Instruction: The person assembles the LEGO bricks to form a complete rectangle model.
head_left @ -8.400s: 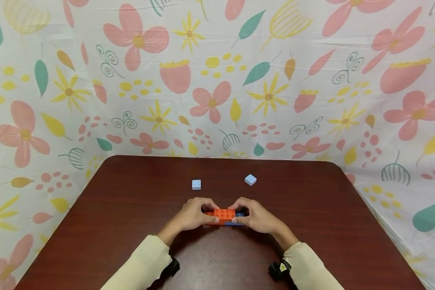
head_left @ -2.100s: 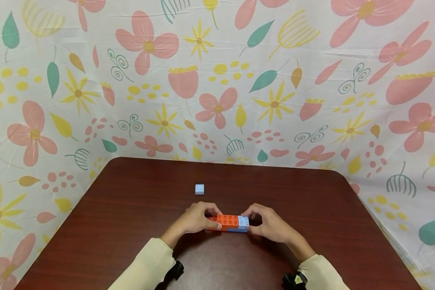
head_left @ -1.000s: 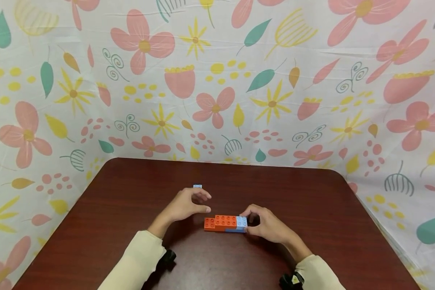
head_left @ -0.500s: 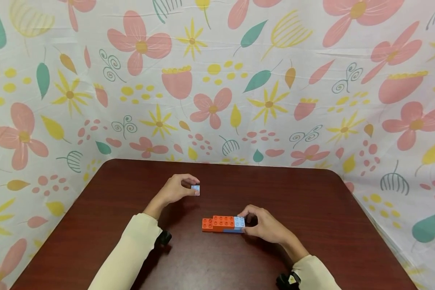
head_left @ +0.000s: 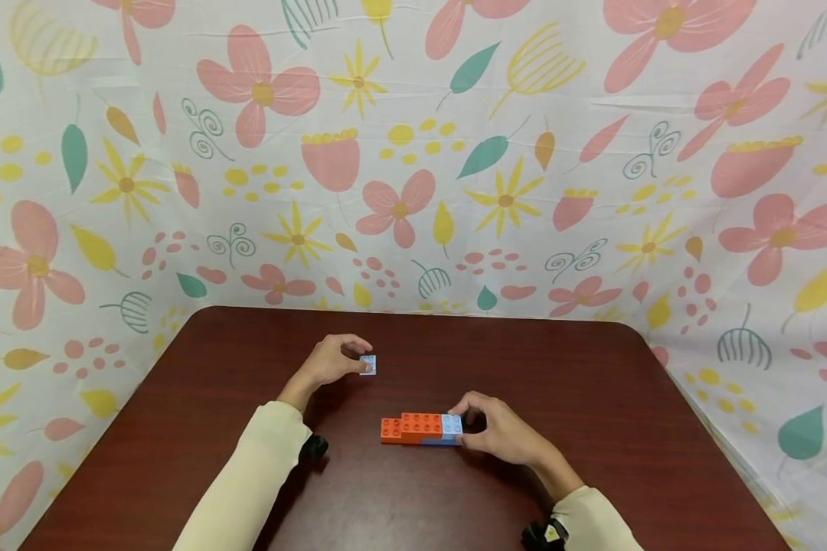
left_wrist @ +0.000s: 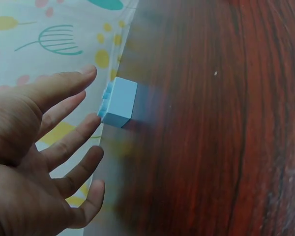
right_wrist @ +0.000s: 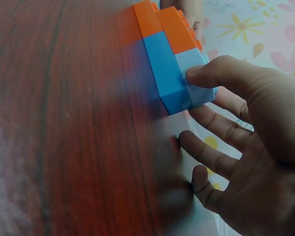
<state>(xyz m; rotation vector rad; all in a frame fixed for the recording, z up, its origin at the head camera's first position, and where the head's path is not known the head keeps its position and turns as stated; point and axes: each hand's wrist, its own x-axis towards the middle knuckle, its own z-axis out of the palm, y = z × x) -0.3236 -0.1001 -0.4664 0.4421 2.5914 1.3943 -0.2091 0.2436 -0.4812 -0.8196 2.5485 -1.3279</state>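
A joined row of toy building bricks lies on the table: two orange bricks (head_left: 422, 424), a darker blue brick (right_wrist: 163, 66) at the lower right, and a light blue brick (head_left: 452, 425) on top of it. My right hand (head_left: 501, 430) pinches that light blue end, thumb on the near face. Farther back, a loose light blue brick (left_wrist: 122, 101) rests on the table, studs up. My left hand (head_left: 329, 361) hovers over it with fingers spread. In the left wrist view its thumb shows apart from the brick, and one fingertip is right at the studs.
The dark brown wooden table (head_left: 524, 360) ends at a rounded back edge. A flower-patterned cloth (head_left: 413, 153) hangs behind it and along the sides. A black strap with a device (head_left: 544, 534) sits at each wrist.
My left hand has let go of the orange end and moved back and left to the loose light blue brick. Earlier, another light blue brick joined the row's right end. My right hand stays there.
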